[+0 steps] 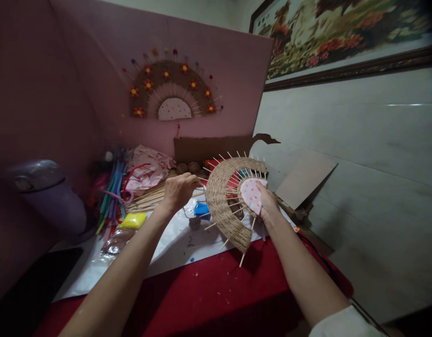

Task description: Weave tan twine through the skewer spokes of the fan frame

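The fan (219, 192) pairs a rough, matt, twine-like band (218, 206) with smooth pale wooden sticks (211, 226); its spotted centre (251, 193) looks like matt cloth. Smooth white paper (170, 252) lies over matt red cloth (202, 299). Toward the paper's left edge, a yellow packet (133, 220) shines in glossy plastic; toward the back edge, brown cardboard (209, 149) looks matt. The wall tiles (377, 121) look glossy.

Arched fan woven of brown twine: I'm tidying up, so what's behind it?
A shiny blue packet shows past its edge, something red between its pale sticks; the woven band hides the rest.
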`<action>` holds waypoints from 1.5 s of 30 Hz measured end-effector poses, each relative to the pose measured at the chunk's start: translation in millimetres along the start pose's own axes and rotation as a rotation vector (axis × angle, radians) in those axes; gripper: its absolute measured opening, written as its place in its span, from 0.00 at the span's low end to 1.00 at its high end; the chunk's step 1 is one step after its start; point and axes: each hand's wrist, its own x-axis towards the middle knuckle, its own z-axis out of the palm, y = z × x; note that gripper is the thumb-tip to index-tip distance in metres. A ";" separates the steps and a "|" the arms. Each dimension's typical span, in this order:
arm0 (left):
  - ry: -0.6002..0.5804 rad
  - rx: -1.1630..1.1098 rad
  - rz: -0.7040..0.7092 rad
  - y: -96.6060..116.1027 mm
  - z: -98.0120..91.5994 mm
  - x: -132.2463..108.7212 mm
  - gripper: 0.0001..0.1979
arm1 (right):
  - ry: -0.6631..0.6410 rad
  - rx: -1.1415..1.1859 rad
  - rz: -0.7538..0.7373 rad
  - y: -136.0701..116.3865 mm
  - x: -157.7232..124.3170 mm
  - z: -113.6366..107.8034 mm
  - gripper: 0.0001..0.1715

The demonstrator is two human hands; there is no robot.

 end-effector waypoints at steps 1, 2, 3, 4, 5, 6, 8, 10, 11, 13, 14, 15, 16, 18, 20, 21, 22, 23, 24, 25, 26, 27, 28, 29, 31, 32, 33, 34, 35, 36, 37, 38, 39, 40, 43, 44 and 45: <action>0.003 -0.029 -0.013 -0.9 0.3 0.5 0.09 | -0.006 -0.001 0.009 -0.2 0.3 -0.1 0.07; 0.003 -0.060 -0.025 -1.8 0.7 1.0 0.09 | -0.016 -0.001 0.019 -0.2 0.6 -0.2 0.07; 0.001 -0.094 -0.037 -2.6 1.2 1.6 0.09 | -0.025 0.000 0.030 -0.1 0.7 -0.3 0.07; -0.002 -0.130 -0.050 -3.4 1.8 2.1 0.08 | -0.033 0.003 0.038 0.0 0.8 -0.3 0.08; -0.004 -0.169 -0.069 -4.2 2.4 2.6 0.07 | -0.039 0.007 0.045 0.1 0.6 -0.2 0.08; -0.005 -0.209 -0.096 -5.0 3.1 3.2 0.07 | -0.044 0.013 0.048 0.1 0.2 0.1 0.08; -0.006 -0.275 -0.166 -6.9 4.8 4.0 0.08 | -0.055 0.025 0.056 0.0 -1.1 0.9 0.08; -0.009 -0.325 -0.229 -9.0 6.9 4.5 0.09 | -0.066 0.027 0.066 -0.7 -3.0 2.0 0.08; -0.010 -0.344 -0.250 -9.9 8.1 4.5 0.09 | -0.067 0.022 0.071 -1.1 -4.0 2.6 0.08; -0.011 -0.370 -0.264 -11.3 10.5 4.3 0.09 | -0.070 0.004 0.082 -2.0 -5.7 3.7 0.09; -0.011 -0.374 -0.260 -11.5 11.5 4.1 0.09 | -0.070 -0.005 0.085 -2.4 -6.3 4.1 0.10; -0.009 -0.371 -0.254 -11.5 12.2 3.7 0.09 | -0.072 -0.010 0.085 -2.7 -6.8 4.3 0.10; -0.008 -0.363 -0.246 -11.1 12.7 3.4 0.09 | -0.076 -0.012 0.084 -2.9 -7.2 4.5 0.10; -0.006 -0.335 -0.230 -9.9 12.8 2.5 0.09 | -0.081 -0.008 0.085 -3.0 -7.7 4.7 0.10; -0.004 -0.299 -0.229 -8.5 12.2 1.8 0.10 | -0.076 -0.003 0.088 -3.0 -8.1 4.6 0.09; -0.006 -0.285 -0.231 -8.1 12.0 1.6 0.10 | -0.076 -0.003 0.092 -3.0 -8.1 4.5 0.09; -0.009 -0.279 -0.232 -7.9 11.8 1.4 0.10 | -0.073 -0.005 0.094 -3.0 -8.1 4.3 0.09; -0.013 -0.282 -0.233 -7.9 12.0 1.4 0.09 | -0.069 -0.007 0.094 -2.9 -7.8 4.1 0.09; -0.017 -0.295 -0.231 -8.2 12.3 1.4 0.09 | -0.070 -0.009 0.093 -2.8 -7.4 3.7 0.09; -0.021 -0.317 -0.225 -8.6 12.9 1.5 0.08 | -0.073 -0.010 0.093 -2.5 -6.7 3.3 0.09; -0.024 -0.344 -0.216 -9.2 13.8 1.6 0.08 | -0.075 -0.007 0.090 -2.2 -5.7 2.8 0.09; -0.023 -0.374 -0.208 -9.9 14.7 1.6 0.07 | -0.075 -0.005 0.087 -1.7 -4.6 2.2 0.08; -0.020 -0.403 -0.203 -10.7 15.8 1.6 0.07 | -0.080 -0.004 0.087 -1.1 -3.5 1.6 0.08; -0.016 -0.433 -0.207 -11.6 17.0 1.5 0.06 | -0.088 -0.003 0.088 -0.4 -2.3 1.1 0.08; -0.006 -0.501 -0.238 -13.4 19.1 1.0 0.07 | -0.090 -0.001 0.087 0.7 -0.7 0.4 0.08; -0.004 -0.540 -0.259 -14.4 19.9 0.6 0.08 | -0.090 -0.001 0.086 1.0 -0.4 0.2 0.07; -0.004 -0.585 -0.280 -15.3 20.6 0.2 0.10 | -0.092 -0.001 0.085 1.1 -0.6 0.3 0.07; -0.008 -0.632 -0.297 -16.2 21.2 -0.3 0.11 | -0.093 -0.001 0.083 0.9 -1.2 0.5 0.07; -0.013 -0.674 -0.310 -17.0 21.6 -0.7 0.12 | -0.095 -0.005 0.083 0.5 -2.1 0.9 0.07; -0.017 -0.706 -0.318 -17.7 21.9 -1.1 0.12 | -0.102 -0.011 0.085 0.0 -3.2 1.4 0.07; -0.020 -0.725 -0.322 -18.3 22.2 -1.5 0.12 | -0.111 -0.019 0.088 -0.5 -4.3 1.8 0.08; -0.024 -0.731 -0.320 -18.9 22.4 -1.7 0.12 | -0.117 -0.025 0.090 -0.9 -5.2 2.2 0.08; -0.029 -0.725 -0.311 -19.3 22.6 -1.9 0.11 | -0.122 -0.031 0.092 -1.0 -5.8 2.5 0.08; -0.033 -0.707 -0.298 -19.6 22.7 -2.0 0.10 | -0.126 -0.034 0.097 -1.0 -6.0 2.6 0.08; -0.021 -0.605 -0.264 -20.2 22.0 -2.1 0.08 | -0.148 -0.040 0.143 0.5 -4.9 1.8 0.08; -0.010 -0.557 -0.251 -20.3 21.4 -2.0 0.07 | -0.160 -0.049 0.165 1.3 -4.3 1.3 0.09; 0.002 -0.509 -0.234 -20.4 20.7 -2.0 0.07 | -0.171 -0.064 0.181 1.9 -3.8 0.8 0.09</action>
